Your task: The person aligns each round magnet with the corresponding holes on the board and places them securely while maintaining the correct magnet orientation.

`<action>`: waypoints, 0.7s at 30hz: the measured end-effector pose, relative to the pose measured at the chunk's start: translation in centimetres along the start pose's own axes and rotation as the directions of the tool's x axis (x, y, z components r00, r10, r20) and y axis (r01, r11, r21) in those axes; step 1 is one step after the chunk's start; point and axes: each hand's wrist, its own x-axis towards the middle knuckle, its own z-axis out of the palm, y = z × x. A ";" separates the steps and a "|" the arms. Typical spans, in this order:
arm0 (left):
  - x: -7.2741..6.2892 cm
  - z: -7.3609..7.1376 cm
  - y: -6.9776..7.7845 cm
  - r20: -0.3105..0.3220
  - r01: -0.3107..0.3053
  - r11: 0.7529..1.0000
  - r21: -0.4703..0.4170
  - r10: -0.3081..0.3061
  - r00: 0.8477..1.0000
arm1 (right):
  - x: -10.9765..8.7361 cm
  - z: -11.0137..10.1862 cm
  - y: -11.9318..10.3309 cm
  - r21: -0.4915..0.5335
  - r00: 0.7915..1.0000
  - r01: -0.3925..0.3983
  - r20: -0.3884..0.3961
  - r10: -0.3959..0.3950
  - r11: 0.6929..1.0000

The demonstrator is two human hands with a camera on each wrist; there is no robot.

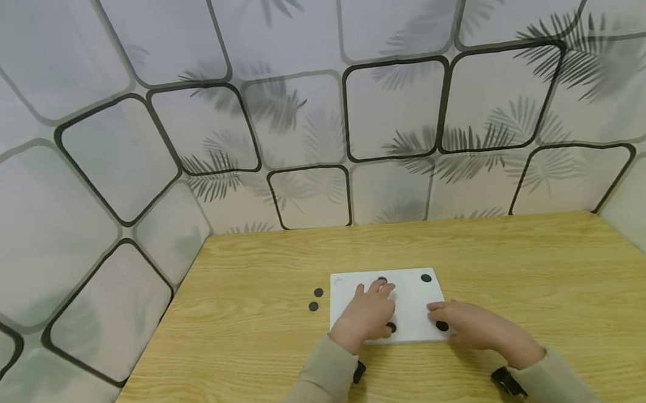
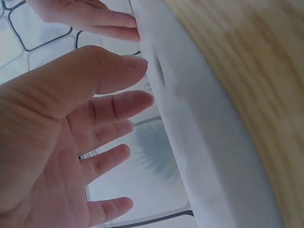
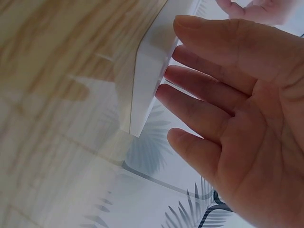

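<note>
A white rectangular board (image 1: 410,303) lies flat on the table, with several black discs on it. A faint round recess (image 1: 338,280) shows in its far left corner. My left hand (image 1: 366,315) is spread over the left half, its thumb by a near-side black disc (image 1: 392,327) and its fingers overlapping a far-side black disc (image 1: 382,280). In the left wrist view the fingers are apart with nothing between them. My right hand (image 1: 466,325) rests at the board's right end, fingers extended around the near right black disc (image 1: 441,326). Another black disc (image 1: 425,277) sits far right.
Two loose black discs, one farther back (image 1: 318,292) and one nearer (image 1: 314,306), lie on the wooden table (image 1: 242,327) left of the board. A patterned curtain (image 1: 302,117) encloses the table at the back and sides.
</note>
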 end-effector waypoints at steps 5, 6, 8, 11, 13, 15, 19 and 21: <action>-0.5 0.1 -1.2 -0.039 0.013 1.000 -0.006 -0.013 0.999 | 0.0 0.0 0.0 -0.002 1.000 -0.007 0.000 0.007 1.000; -0.6 0.2 -1.5 -0.049 0.017 1.000 -0.004 -0.017 0.999 | 0.0 0.0 -0.1 -0.002 1.000 -0.009 0.000 0.009 1.000; -0.7 0.1 -2.1 -0.058 0.029 0.999 -0.013 -0.030 0.998 | 0.0 -0.2 0.0 -0.002 1.000 -0.005 0.002 0.005 1.000; -1.0 0.0 -3.0 -0.058 0.055 0.997 -0.047 -0.058 0.997 | 0.1 -0.5 0.2 -0.001 1.000 0.001 0.003 -0.001 1.000; -1.2 -0.1 -3.7 -0.051 0.075 0.994 -0.079 -0.079 0.996 | 0.1 -0.7 0.3 -0.004 1.000 0.005 0.007 -0.005 1.000; -1.6 0.0 -4.5 -0.044 0.095 0.991 -0.098 -0.099 0.994 | 0.2 -0.8 0.4 -0.007 1.000 0.005 0.014 -0.005 1.000; -2.3 0.1 -5.9 -0.035 0.134 0.982 -0.131 -0.139 0.990 | 0.3 -1.0 0.8 -0.017 1.000 0.013 0.021 -0.013 1.000; -2.6 0.2 -6.5 -0.037 0.149 0.977 -0.153 -0.156 0.987 | 0.4 -1.2 0.9 -0.018 1.000 0.013 0.020 -0.013 1.000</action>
